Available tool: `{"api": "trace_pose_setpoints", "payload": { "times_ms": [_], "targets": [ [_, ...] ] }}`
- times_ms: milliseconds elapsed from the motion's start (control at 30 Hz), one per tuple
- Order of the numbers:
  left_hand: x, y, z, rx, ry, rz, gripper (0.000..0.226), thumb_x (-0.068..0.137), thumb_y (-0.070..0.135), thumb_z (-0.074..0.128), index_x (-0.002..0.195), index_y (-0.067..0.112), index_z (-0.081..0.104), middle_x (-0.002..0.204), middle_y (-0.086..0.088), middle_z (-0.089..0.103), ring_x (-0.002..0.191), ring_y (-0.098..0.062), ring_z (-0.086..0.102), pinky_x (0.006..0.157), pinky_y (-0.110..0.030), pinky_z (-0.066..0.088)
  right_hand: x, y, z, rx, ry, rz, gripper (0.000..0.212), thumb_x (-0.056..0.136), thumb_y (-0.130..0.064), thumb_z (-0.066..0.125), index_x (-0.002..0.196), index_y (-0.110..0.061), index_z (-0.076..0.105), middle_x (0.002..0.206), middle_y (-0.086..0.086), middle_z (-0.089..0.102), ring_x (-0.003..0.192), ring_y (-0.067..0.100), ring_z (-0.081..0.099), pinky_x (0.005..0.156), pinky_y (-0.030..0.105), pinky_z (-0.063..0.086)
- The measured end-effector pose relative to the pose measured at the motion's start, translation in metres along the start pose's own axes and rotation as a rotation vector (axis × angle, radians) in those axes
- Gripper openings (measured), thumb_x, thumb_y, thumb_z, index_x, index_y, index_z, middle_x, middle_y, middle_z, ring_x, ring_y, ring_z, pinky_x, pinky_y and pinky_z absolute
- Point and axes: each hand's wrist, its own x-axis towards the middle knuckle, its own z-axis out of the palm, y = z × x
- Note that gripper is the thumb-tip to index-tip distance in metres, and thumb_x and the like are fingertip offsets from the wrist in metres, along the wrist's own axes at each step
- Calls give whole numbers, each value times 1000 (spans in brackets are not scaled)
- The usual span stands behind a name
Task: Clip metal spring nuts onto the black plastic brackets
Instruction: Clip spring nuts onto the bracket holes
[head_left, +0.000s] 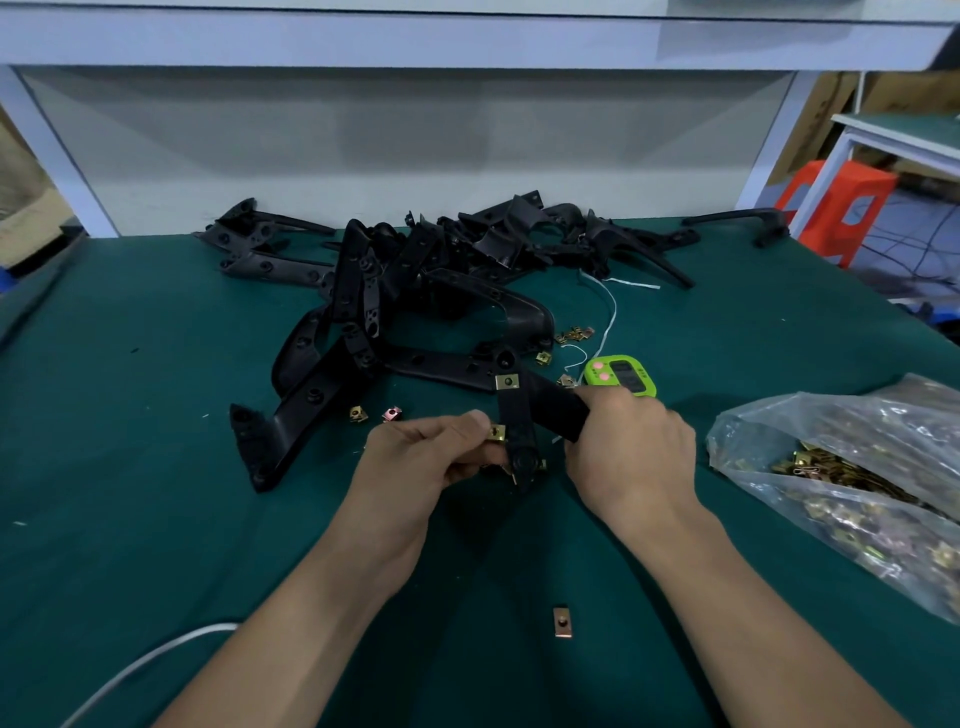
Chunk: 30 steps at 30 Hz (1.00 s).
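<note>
A white cable (156, 660) trails over the green mat (130, 467) at lower L; a pile (415, 270) of black brackets lies toward the bench's far side. At center, L hand (415, 457) pinches a brass nut (497, 432) btwn thumb and fingers, pressed to the edge of a bracket (545, 408) held just above the mat. A second nut (506, 382) sits clipped higher on it. A loose nut (560, 622) lies near the front. R hand (634, 447) grips the bracket's wide end, fingers curled round it. A green timer (621, 375) sits just behind; a clear bag (852, 478) of nuts lies at far R.
</note>
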Motion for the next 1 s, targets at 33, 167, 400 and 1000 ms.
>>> {"api": "trace_pose_setpoints", "payload": {
  "times_ms": [33, 167, 400, 1000],
  "targets": [
    [0, 0, 0, -8, 13, -1, 26, 80, 35, 71, 76, 11, 81, 85, -13, 78, 77, -11, 72, 71, -17, 56, 0, 0, -1, 13, -3, 6, 18, 80, -17, 67, 94, -29, 67, 58, -8, 34, 62, 29, 43, 58, 32, 31],
    [0, 0, 0, 7, 28, -6, 23, 87, 28, 70, 80, 8, 80, 85, -14, 78, 79, -14, 71, 78, -23, 54, -2, -1, -2, 23, -18, 12, 19, 80, -17, 68, 94, -29, 68, 56, -9, 31, 62, 30, 42, 58, 32, 31],
    [-2, -3, 0, 158, 19, 66, 24, 93, 26, 70, 80, 10, 81, 82, -9, 79, 83, -17, 73, 85, -28, 53, -2, -2, -4, 5, -4, 2, 21, 80, -14, 67, 96, -28, 68, 63, -3, 43, 62, 28, 40, 59, 31, 31],
    [-7, -2, -5, 101, -177, 223, 30, 81, 36, 80, 70, 8, 79, 76, -17, 76, 75, -19, 72, 77, -20, 54, -10, -8, -12, 43, -59, -108, 19, 79, -17, 63, 95, -27, 62, 72, -2, 61, 72, 32, 60, 59, 31, 32]
  ]
}}
